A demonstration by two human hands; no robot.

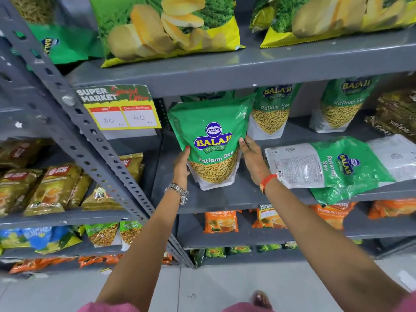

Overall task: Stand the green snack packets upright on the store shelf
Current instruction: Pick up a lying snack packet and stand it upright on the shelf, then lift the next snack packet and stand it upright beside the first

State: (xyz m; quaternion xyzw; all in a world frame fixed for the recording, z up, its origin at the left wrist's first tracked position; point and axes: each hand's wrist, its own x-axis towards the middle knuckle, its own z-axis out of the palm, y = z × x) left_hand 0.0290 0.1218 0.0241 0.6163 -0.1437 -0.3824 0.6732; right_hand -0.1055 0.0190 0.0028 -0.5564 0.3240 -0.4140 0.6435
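Note:
A green Balaji Ratlami Sev packet (211, 140) stands upright at the left end of the grey middle shelf (236, 197). My left hand (181, 164) grips its left edge and my right hand (253, 159) presses its right edge. Two more green packets (271, 109) (342, 104) stand upright further back to the right. Another green packet (326, 167) lies flat on its side on the shelf, right of my right hand, with a further flat one (394, 156) partly under it.
A slanted perforated steel upright (90, 140) and a yellow price card (121, 109) sit left of the packet. Large chip bags (166, 30) fill the shelf above. Brown biscuit packs (396, 113) lie at far right. Orange tea packs (221, 221) sit below.

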